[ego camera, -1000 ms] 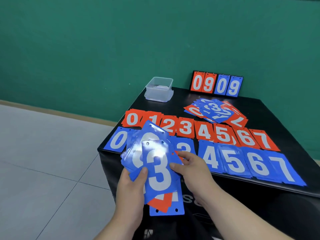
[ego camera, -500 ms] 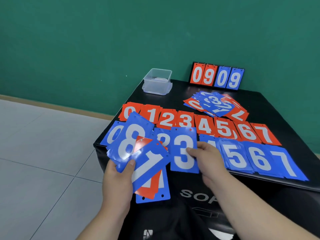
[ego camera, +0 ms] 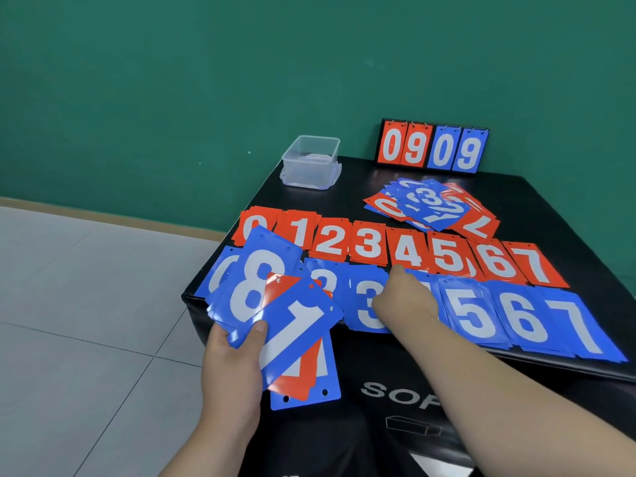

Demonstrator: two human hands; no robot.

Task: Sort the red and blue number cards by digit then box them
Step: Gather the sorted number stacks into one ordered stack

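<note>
Your left hand (ego camera: 234,366) grips fanned red and blue plastic number cards (ego camera: 292,325), blue 1 on top, just left of blue 3 pile (ego camera: 363,313). Your right hand (ego camera: 402,297) rests on that pile; open or pinching, cannot tell. Clear plastic box (ego camera: 311,160) well behind pile on black surface (ego camera: 358,182).

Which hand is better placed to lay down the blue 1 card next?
Right. The left hand grips the fan of cards, with the blue 1 card on top. The right hand rests on the blue 3 pile, just beside the fan, and could probably pinch that card off.
</note>
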